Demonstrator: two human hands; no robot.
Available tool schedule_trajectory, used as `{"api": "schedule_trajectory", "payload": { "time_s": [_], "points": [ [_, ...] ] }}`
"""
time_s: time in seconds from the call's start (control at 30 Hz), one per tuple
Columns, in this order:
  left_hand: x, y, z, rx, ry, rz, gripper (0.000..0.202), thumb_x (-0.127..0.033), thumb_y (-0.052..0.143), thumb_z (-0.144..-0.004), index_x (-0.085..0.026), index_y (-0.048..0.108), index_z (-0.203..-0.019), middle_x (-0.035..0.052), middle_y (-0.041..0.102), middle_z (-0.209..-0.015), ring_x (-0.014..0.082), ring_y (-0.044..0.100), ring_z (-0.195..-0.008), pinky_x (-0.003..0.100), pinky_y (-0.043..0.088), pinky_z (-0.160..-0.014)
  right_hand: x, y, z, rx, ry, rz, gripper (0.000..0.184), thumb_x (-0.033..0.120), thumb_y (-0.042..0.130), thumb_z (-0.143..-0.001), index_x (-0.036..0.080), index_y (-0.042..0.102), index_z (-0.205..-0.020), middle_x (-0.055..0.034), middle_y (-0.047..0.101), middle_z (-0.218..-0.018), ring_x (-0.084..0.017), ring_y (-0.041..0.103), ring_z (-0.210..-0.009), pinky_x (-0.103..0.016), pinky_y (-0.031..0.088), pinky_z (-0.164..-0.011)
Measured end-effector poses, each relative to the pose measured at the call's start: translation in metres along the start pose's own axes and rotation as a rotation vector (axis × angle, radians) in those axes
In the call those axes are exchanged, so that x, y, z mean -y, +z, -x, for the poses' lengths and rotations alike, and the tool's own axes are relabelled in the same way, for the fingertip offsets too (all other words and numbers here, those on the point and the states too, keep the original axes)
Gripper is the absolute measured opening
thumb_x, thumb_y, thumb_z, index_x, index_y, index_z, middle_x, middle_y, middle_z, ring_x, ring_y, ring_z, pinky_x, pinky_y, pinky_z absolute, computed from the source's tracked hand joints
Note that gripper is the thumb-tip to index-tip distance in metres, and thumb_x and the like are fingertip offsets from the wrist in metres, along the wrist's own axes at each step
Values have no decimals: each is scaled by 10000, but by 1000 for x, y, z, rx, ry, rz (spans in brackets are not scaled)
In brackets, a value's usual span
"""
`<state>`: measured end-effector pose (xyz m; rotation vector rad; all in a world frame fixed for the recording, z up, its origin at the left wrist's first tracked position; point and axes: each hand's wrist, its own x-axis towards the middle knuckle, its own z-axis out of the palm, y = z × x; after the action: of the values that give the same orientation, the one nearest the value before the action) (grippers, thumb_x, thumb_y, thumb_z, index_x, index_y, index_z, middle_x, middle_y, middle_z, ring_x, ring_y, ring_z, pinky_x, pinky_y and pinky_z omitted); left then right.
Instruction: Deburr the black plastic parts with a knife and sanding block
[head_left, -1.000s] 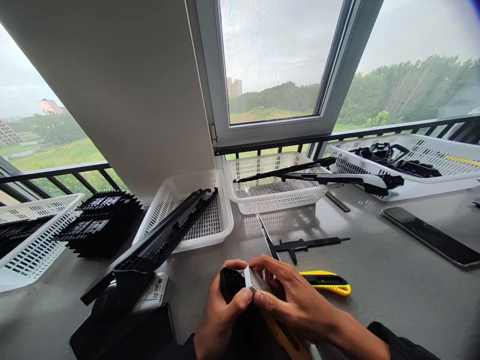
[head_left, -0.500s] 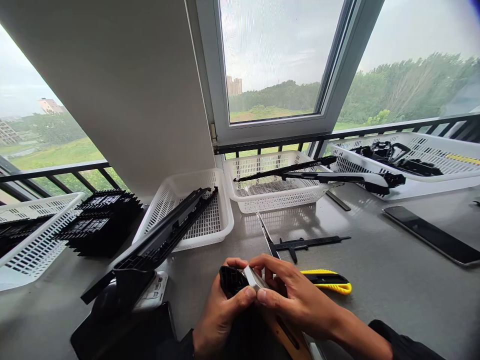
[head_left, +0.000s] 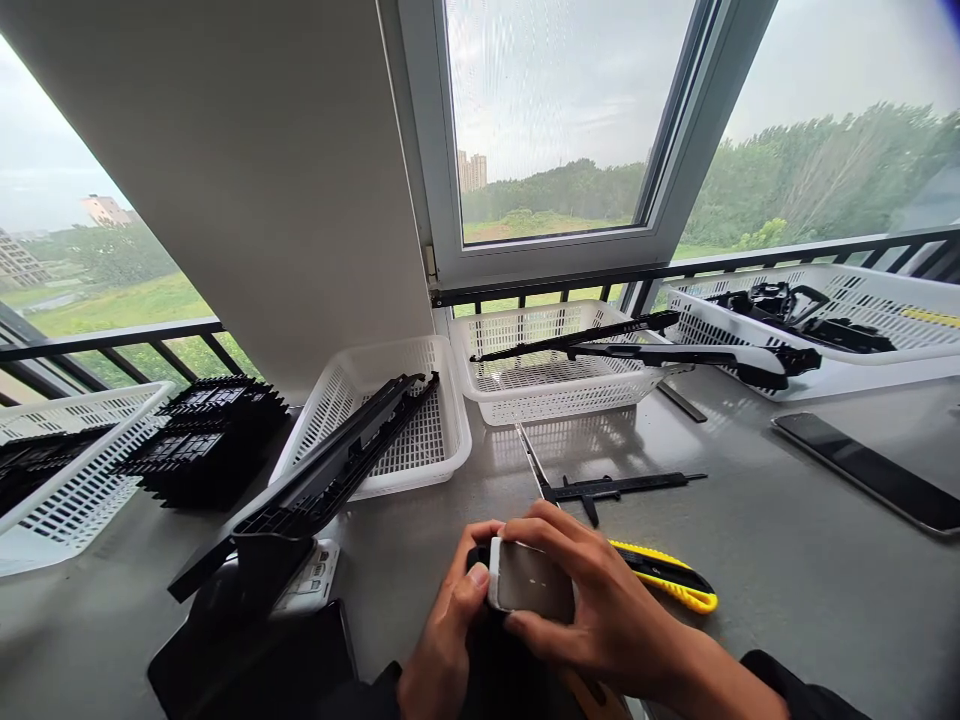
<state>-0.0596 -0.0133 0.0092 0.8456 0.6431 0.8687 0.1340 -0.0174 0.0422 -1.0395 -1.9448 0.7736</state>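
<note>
Close to the bench's front edge my two hands meet. My right hand is closed around a small rounded block with a grey face and a white rim, fingers on top and thumb below. My left hand grips a black plastic piece, largely hidden behind the block, and its thumb lies by the block's left edge. Just right of my hands lies a yellow utility knife. A black caliper rests beyond them, beside a thin metal strip. Under my right hand, part of a brown wooden item shows.
Long black parts lean across a white basket on the left. Another white basket carries long arms. Stacked black parts stand far left. A phone-like black slab lies right.
The block has turned so its grey face shows, and it now covers more of the black piece. The view has shifted slightly.
</note>
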Motion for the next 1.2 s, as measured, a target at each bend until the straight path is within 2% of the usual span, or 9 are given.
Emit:
{"api": "schedule_trajectory", "payload": {
  "time_s": [0.1, 0.2, 0.4, 0.53, 0.67, 0.87, 1.03, 1.1, 1.2],
  "points": [
    [1, -1, 2, -72, -1, -89, 516, -644, 518, -1028, -240, 633, -1328, 76, 729, -1203, 279, 653, -1090, 376, 512, -960, 2, 2, 1, 1, -79, 19, 783, 41, 838, -732, 364, 572, -1394, 13, 641, -1218, -178, 637, -1039, -281, 498, -901],
    [0, -3, 3, -118, -9, -179, 574, -681, 503, -1022, -238, 662, -1351, 78, 731, -1247, 281, 649, -1131, 363, 517, -985, 3, 2, 1, 7, -118, 46, 803, 20, 869, -685, 342, 593, -1366, 8, 653, -1224, -189, 629, -1039, -296, 505, -900],
    [-5, -2, 7, -178, -28, -252, 590, -674, 499, -1026, -246, 673, -1393, 70, 716, -1365, 300, 625, -1251, 345, 515, -1024, 6, 1, 0, -3, -54, 58, 744, 38, 846, -737, 333, 617, -1382, -8, 651, -1154, -200, 636, -1019, -329, 530, -905],
    [-6, 0, 6, -167, -59, -332, 676, -755, 429, -1005, -242, 659, -1379, 74, 716, -1362, 303, 618, -1273, 353, 505, -1048, 4, 2, 0, 31, -103, 60, 727, 61, 870, -703, 301, 637, -1348, -27, 669, -1197, -220, 629, -1039, -352, 533, -924],
    [-4, -1, 3, -241, -64, -297, 758, -820, 471, -948, -223, 669, -1370, 93, 709, -1379, 334, 581, -1336, 376, 478, -1095, 2, 1, -1, -24, -47, 74, 686, 72, 822, -773, 314, 622, -1382, -27, 670, -1156, -214, 634, -1027, -350, 530, -922],
    [-13, 7, 5, -207, -33, -319, 633, -773, 411, -996, -243, 693, -1198, 63, 737, -1174, 257, 652, -1078, 333, 531, -949, 5, 4, 0, 52, -176, 106, 636, 181, 912, -655, 243, 664, -1237, -41, 679, -1088, -231, 615, -962, -372, 540, -884],
    [-11, 11, 1, -244, 33, -124, 554, -738, 468, -999, -238, 670, -1128, 35, 718, -1025, 199, 641, -867, 301, 543, -796, 4, 7, 1, 48, -149, 215, 574, 257, 929, -703, 226, 669, -1214, -58, 702, -1076, -252, 629, -957, -386, 544, -844],
    [-8, 9, 0, -265, 24, -105, 584, -736, 488, -994, -236, 687, -1219, 63, 749, -1120, 230, 675, -953, 316, 555, -831, 2, 8, 1, 5, -138, 252, 555, 266, 928, -727, 232, 665, -1215, -53, 702, -1065, -249, 635, -943, -380, 542, -825],
    [-3, 4, -1, -340, 24, -112, 644, -729, 567, -967, -235, 697, -1358, 101, 734, -1358, 305, 651, -1268, 352, 539, -1036, -2, 7, 1, -91, -137, 283, 542, 222, 900, -757, 241, 642, -1234, -43, 684, -1058, -240, 641, -932, -374, 543, -824]
  ]
}}
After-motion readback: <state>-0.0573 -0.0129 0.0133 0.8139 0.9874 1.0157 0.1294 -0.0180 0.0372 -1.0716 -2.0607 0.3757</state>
